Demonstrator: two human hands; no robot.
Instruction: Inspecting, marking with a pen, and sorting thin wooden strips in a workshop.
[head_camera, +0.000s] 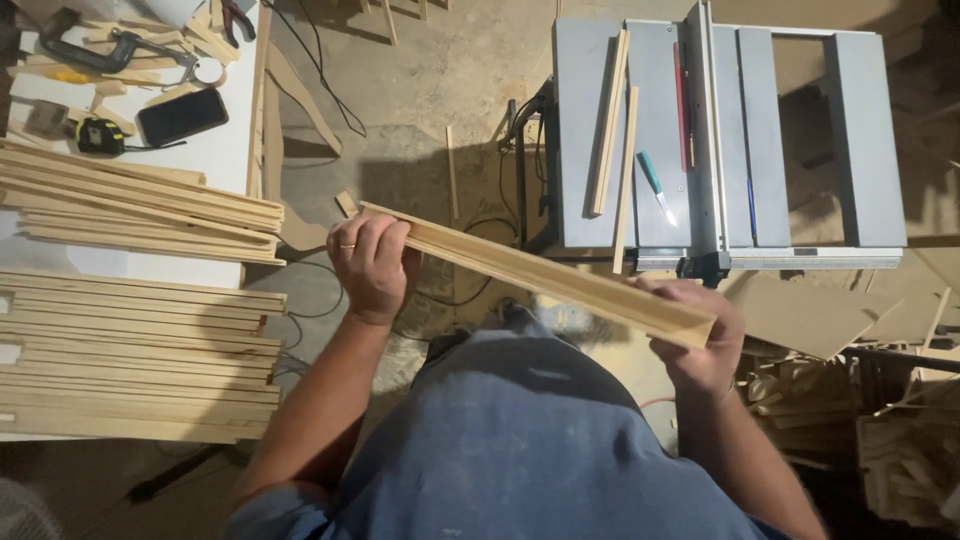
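- Left hand (368, 265) grips one end of a long wooden strip (540, 275).
- Right hand (705, 340) holds its other end.
- More strips (140, 340) lie stacked on the white bench (225, 150).

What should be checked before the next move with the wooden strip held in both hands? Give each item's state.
1. Left hand grips the wooden strip near its far end: ok.
2. Right hand supports the near end from below: ok.
3. Strip held in the air, apart from the table saw and the stacked strips: ok.
4. Saw top free of loose items: not ok; two thin strips and a teal-handled knife lie on it.
5. Saw blade stopped: cannot tell.
6. Floor underfoot free of cables: not ok; a black cable runs below the strip.
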